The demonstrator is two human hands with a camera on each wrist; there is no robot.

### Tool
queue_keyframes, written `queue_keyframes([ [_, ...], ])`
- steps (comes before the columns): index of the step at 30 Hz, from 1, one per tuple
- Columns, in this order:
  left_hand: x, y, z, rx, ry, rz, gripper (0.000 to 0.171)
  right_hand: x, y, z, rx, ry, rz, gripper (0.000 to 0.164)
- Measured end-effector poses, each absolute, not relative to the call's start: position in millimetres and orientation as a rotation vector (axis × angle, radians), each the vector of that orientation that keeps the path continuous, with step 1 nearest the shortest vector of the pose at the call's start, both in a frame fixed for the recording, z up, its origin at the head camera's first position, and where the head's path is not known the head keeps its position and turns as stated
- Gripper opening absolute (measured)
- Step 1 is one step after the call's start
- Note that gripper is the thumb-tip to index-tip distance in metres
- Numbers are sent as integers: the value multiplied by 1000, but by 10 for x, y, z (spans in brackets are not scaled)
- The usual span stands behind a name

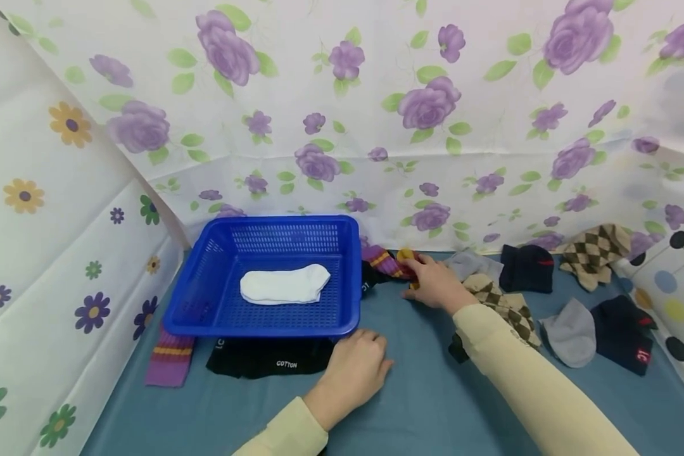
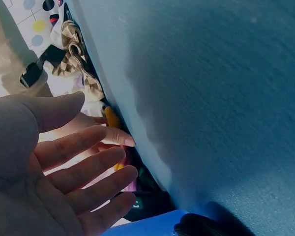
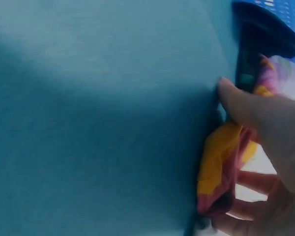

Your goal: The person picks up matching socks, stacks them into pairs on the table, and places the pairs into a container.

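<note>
My right hand (image 1: 436, 285) is at a purple, red and yellow striped sock (image 3: 219, 164) by the back wall. Its thumb and fingers are spread on either side of the cloth, apart from each other. My left hand (image 1: 356, 364) is beside the near right corner of a blue basket (image 1: 350, 326); the left wrist view shows its palm and loosely extended fingers, holding nothing. Inside the basket lies a white sock (image 1: 285, 285). A black sock (image 1: 268, 358) lettered COTTON and a purple striped sock (image 1: 171, 364) lie partly hidden under the basket's front edge.
On the blue-grey cloth to the right lie brown checkered socks (image 1: 595, 253), grey socks (image 1: 570, 332) and dark navy socks (image 1: 527, 269). Another checkered sock (image 1: 504, 307) is partly behind my right sleeve. A flowered curtain (image 1: 342, 126) stands behind everything.
</note>
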State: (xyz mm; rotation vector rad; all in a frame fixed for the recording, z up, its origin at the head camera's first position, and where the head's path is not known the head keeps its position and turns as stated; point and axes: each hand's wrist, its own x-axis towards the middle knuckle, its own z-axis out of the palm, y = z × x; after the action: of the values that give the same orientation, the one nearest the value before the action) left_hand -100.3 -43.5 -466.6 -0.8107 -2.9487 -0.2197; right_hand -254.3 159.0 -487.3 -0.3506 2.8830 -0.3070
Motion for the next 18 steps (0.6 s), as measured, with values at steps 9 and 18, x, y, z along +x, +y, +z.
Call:
queue_keyframes([
  [9,-1037,-466,-4650,-778,-2980,-285,26,-2454,1590,-4894,-444,3070,-296,39],
  [18,-1042,-454,-4620,-774,-2981,-338,25,-2433,1727,-4732,-165,2884,-941,19],
])
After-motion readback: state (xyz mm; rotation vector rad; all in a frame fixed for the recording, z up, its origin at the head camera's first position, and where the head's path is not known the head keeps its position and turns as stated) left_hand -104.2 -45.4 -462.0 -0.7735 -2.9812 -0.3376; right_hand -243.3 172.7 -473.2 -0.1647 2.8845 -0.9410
